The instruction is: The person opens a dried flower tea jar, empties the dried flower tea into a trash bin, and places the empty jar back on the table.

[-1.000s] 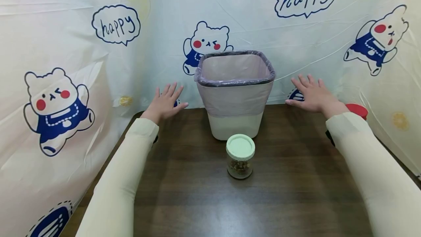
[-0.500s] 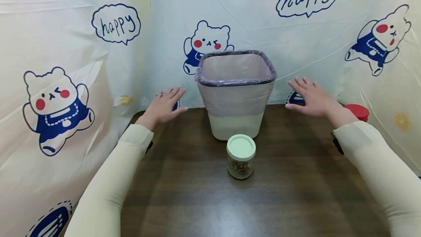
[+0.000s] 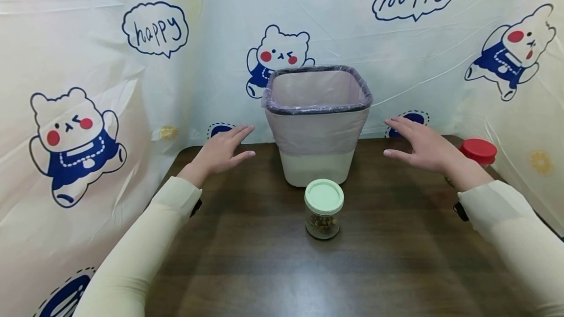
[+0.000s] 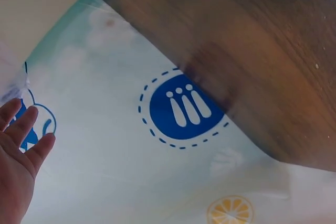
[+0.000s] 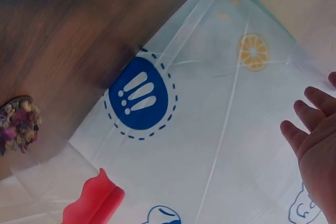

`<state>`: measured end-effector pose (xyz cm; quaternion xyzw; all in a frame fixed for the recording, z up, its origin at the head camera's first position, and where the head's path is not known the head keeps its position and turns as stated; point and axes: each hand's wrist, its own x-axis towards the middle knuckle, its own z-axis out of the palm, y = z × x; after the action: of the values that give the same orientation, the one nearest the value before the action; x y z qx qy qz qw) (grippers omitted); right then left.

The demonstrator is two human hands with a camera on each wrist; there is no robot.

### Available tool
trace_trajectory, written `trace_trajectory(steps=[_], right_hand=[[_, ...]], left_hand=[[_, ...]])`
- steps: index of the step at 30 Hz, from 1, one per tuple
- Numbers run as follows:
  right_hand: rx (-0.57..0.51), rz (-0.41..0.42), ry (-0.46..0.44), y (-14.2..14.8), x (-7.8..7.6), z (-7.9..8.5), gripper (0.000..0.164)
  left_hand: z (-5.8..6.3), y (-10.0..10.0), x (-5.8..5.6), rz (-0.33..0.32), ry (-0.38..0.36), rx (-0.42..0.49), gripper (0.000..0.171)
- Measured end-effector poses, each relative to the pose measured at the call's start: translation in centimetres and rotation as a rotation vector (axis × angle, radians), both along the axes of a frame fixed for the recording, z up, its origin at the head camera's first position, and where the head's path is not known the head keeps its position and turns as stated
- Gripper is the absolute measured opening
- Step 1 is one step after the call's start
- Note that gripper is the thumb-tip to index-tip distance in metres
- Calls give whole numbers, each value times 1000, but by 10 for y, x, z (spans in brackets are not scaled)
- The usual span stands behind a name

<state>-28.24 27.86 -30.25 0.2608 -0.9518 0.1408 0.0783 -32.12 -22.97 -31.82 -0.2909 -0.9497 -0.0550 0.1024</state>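
A pale waste bin point(image 3: 317, 133), lined with a translucent lilac bag folded over its dark rim, stands at the table's back edge in the head view. To its left I hold out my left hand point(image 3: 222, 149), fingers straight and nothing in it; the left wrist view shows part of this hand point(image 4: 18, 156) apart from any object. My right hand point(image 3: 423, 148) is stretched out on the bin's other side, likewise holding nothing. In front of the bin sits a small glass jar point(image 3: 323, 224) with a mint-green lid point(image 3: 324, 196) and dark dried bits inside.
Behind my right wrist, a red lid point(image 3: 478, 149) tops something mostly hidden. Dried flowers point(image 5: 18, 124) and a red piece point(image 5: 94, 200) show in the right wrist view. A printed cloth point(image 3: 211, 53) hangs around the brown wooden table point(image 3: 273, 268).
Both hands have dropped slightly, their spread fingers coming closer together and pointing more inward. My forearms have shifted outward, uncovering more of the red lid. Bin and jar stay put.
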Motion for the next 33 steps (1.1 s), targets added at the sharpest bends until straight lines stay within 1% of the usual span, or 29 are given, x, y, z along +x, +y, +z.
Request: trace_trajectory(steps=[6, 12, 15, 20, 24, 27, 30, 33], right_hand=[[-47, 39, 2, -7, 10, -7, 76], [-111, 75, -9, -16, 21, -19, 73], [-152, 96, -20, -20, 26, -25, 70], [-230, 136, -68, -26, 30, -35, 66], [-288, 175, -114, -32, 32, -44, 65], [-311, 201, -130, -37, 34, -52, 66], [-324, 226, -142, -43, 35, -60, 66], [-337, 247, -160, -48, 37, -66, 65]], left_hand=[[-3, 5, 10, -27, 3, 36, 72], [-8, 13, 18, -105, -3, 84, 67], [-12, 16, 23, -127, -20, 98, 66], [-17, 23, 30, -156, -44, 138, 64], [-22, 31, 36, -191, -60, 167, 64], [-25, 35, 41, -211, -74, 179, 65], [-28, 39, 46, -232, -75, 207, 63], [-31, 42, 51, -268, -53, 242, 60]])
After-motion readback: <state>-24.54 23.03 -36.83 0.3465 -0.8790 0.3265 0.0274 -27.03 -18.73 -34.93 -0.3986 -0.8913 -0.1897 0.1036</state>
